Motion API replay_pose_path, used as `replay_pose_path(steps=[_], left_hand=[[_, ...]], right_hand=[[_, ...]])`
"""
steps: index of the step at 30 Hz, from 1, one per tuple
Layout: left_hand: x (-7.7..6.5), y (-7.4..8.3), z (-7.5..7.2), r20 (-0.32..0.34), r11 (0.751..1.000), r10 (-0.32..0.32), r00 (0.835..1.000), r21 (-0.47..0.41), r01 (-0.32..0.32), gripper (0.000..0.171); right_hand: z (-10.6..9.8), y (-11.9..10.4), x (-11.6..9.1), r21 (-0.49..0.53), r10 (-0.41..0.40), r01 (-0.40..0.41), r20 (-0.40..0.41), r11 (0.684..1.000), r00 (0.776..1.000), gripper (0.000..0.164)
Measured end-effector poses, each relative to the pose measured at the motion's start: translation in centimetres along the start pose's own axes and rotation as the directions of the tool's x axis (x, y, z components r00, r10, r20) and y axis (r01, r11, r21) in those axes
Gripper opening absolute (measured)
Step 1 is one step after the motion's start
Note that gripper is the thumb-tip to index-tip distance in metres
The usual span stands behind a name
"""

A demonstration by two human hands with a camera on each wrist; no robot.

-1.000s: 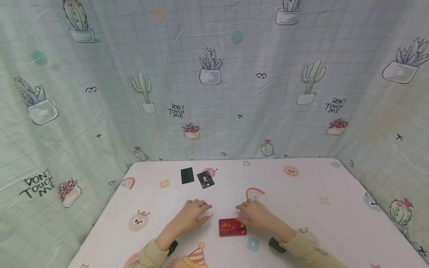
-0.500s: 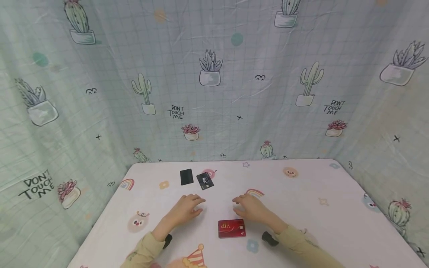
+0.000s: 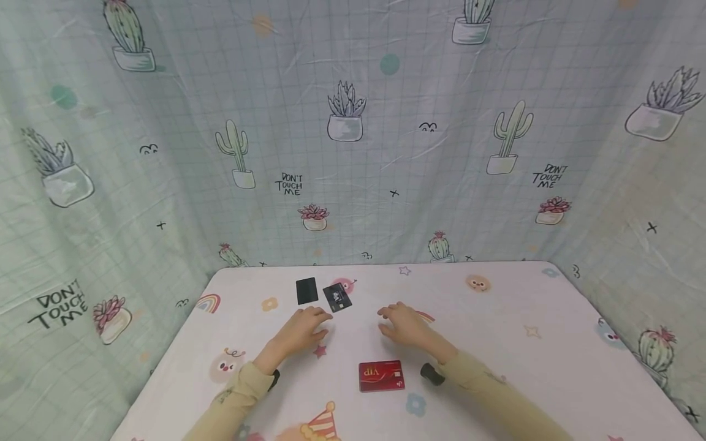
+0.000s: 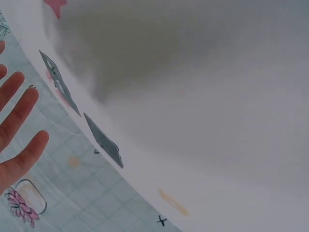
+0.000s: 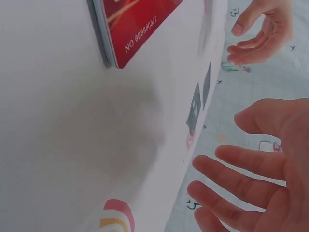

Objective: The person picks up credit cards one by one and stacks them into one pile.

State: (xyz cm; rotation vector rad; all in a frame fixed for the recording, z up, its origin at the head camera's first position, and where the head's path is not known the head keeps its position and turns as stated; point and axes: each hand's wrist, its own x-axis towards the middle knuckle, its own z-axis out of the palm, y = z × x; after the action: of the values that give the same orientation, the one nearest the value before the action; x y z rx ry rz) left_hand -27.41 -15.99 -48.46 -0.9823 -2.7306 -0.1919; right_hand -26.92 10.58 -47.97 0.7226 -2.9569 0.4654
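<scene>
A red VIP card [image 3: 382, 376] lies on the table near its middle; its edge in the right wrist view looks layered, like cards stacked flush. My left hand [image 3: 302, 327] hovers with relaxed fingers just short of two black cards at the back left. One of these is a plain black card [image 3: 306, 291], the other a black VIP card [image 3: 337, 297] lying at a slant. My right hand [image 3: 405, 324] is raised beyond the red card, fingers loosely bent, holding nothing. In the left wrist view the left fingers [image 4: 20, 118] are spread and hold nothing.
The white table [image 3: 485, 343] has printed rainbows, stars and faces. A cactus-print curtain [image 3: 397, 159] hangs behind it and on both sides. A black wrist strap [image 3: 432, 373] shows under the right forearm.
Both hands have moved forward, toward the back of the table. The right hand, which overlapped the red card a second ago, is now clear of it. The cards stay put.
</scene>
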Motion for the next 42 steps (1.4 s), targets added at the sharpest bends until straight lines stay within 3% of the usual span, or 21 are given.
replay_pose_path(steps=[5,10,17,20,23,31,42], left_hand=[[0.9,-1.3,0.8,-0.049,1.0,0.02,0.999,0.015,-0.019,0.028],[1.9,-2.7,1.8,-0.045,0.999,-0.025,0.999,0.042,0.027,0.029],[2.7,-5.1,2.7,-0.153,0.999,-0.031,0.988,-0.019,0.028,0.027],[2.9,-5.9,3.0,-0.159,0.999,-0.047,0.986,-0.032,0.042,0.026],[3.3,-6.3,3.3,-0.152,0.997,-0.076,0.985,-0.026,0.073,0.028],[4.7,-6.0,4.0,-0.026,0.986,-0.158,0.987,0.052,0.159,0.038],[5.6,-5.8,4.5,0.067,0.963,-0.265,0.962,0.065,0.261,0.046]], right_hand=[[0.4,-0.3,1.3,-0.018,0.042,-0.042,0.007,0.999,0.999,0.032],[1.1,-0.9,2.9,-0.013,0.064,-0.064,0.016,0.998,0.998,0.031],[2.1,-1.4,4.8,-0.007,0.092,-0.092,0.03,0.996,0.995,0.032],[2.6,-1.5,5.3,-0.02,0.087,-0.087,0.018,0.996,0.996,0.032],[2.9,-1.9,5.7,-0.017,0.084,-0.084,0.005,0.996,0.996,0.033],[4.1,-2.8,7.4,-0.067,0.103,-0.105,-0.038,0.992,0.994,0.036],[4.9,-4.3,9.0,-0.1,0.185,-0.188,-0.04,0.977,0.982,0.049]])
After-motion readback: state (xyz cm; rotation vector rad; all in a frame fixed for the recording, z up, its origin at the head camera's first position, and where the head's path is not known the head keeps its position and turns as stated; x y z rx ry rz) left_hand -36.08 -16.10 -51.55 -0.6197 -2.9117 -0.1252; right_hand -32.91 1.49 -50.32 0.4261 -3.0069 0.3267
